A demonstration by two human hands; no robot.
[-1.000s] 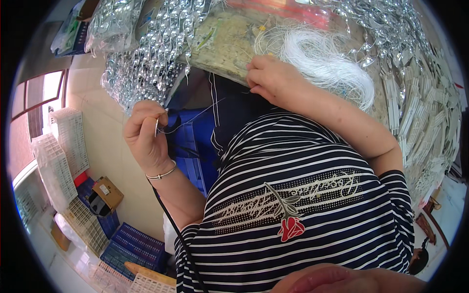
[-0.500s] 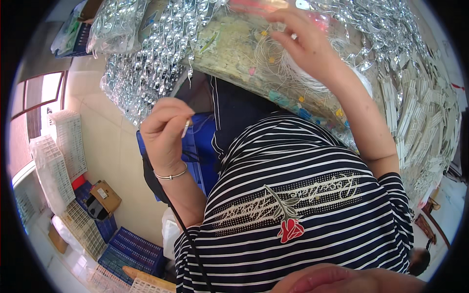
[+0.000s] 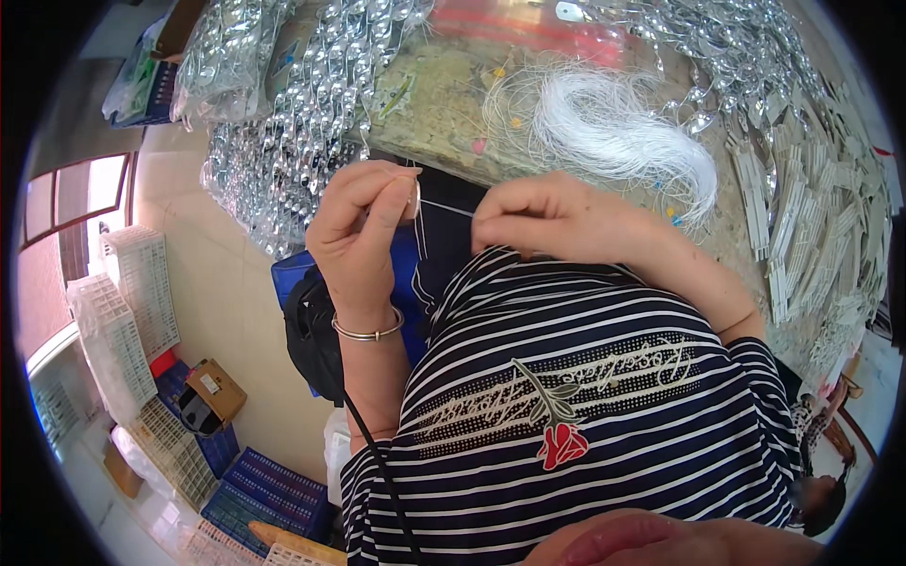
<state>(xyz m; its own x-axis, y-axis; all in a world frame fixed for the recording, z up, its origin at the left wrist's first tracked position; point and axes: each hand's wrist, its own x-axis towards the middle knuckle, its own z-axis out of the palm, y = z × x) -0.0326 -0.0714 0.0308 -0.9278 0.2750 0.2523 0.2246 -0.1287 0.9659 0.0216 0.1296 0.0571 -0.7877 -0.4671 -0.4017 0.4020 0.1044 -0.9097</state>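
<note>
The left hand (image 3: 363,236), at ten o'clock from the picture's centre, has thumb and forefinger pinched together on a small, pale, shiny flat piece (image 3: 416,200). From there a thin white thread (image 3: 446,208) runs straight toward four o'clock, to the right hand (image 3: 547,219), whose fingers are curled in and look closed on it.

To work this well, I would keep the left pinch near the piece's edge and draw the thread with light, even tension, clear of the dark trousers (image 3: 453,186).

Outward from the right hand, a loose hank of glossy white thread (image 3: 628,132) lies at two o'clock on the worn, mottled worktable (image 3: 439,108), with a heap of flat whitish strips (image 3: 783,217) at three. From the left hand, twisted silvery strands (image 3: 283,151) hang over the table edge at eleven.

The left fingertips cover much of the piece; any hole or knot is too small to tell. The thread's far end is hidden at the right fingers.
</note>
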